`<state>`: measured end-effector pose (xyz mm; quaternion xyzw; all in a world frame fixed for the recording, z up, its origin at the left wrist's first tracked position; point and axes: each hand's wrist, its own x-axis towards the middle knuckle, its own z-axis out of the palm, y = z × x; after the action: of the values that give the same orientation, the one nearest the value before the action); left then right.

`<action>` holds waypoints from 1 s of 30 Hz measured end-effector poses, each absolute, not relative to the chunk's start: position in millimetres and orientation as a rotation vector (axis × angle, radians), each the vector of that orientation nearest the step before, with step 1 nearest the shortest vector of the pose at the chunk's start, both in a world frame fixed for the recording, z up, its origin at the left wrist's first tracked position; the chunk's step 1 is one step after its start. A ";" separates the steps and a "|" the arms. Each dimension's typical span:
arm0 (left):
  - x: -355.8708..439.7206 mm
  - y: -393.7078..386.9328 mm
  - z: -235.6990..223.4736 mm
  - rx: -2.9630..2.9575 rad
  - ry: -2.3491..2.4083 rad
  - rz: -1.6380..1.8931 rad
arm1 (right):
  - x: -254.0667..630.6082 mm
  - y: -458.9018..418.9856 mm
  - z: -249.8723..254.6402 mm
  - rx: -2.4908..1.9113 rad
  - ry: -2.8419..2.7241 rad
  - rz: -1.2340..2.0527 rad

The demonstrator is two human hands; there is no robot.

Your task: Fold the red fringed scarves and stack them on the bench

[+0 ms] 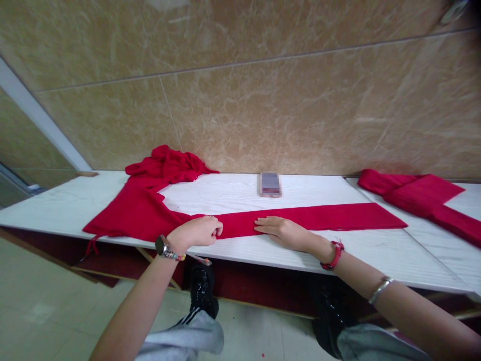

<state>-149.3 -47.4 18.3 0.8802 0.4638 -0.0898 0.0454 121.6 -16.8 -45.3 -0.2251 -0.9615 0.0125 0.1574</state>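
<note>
Red strip (338, 218), long axis sideways, tip (399, 224) rightward, under left hand (203, 230), right hand (285, 232)

tbh just 1 cam in use, worn on the person's head, so POV style. It looked fwd + down from above the near edge of the tabletop (221, 190), pretty close to the L hand (199, 231) & R hand (283, 233), w/ the wall (281, 100) up top, floor (255, 331) at btm.

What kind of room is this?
Hard to say exactly; perhaps a changing room or workroom. The signs are a marble-look tiled wall, a long white bench-like unit with open compartments below, and red cloth spread on top.
</note>
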 end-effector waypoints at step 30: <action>-116.8 -7.2 -25.2 2.609 1.451 -0.168 | 122.3 -8.3 -53.0 -0.927 -2.797 0.148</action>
<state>-116.8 -7.2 -25.2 0.8701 0.4838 -0.0559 0.0759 122.3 -8.3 -53.0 -0.3129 -0.9437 0.0501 0.0953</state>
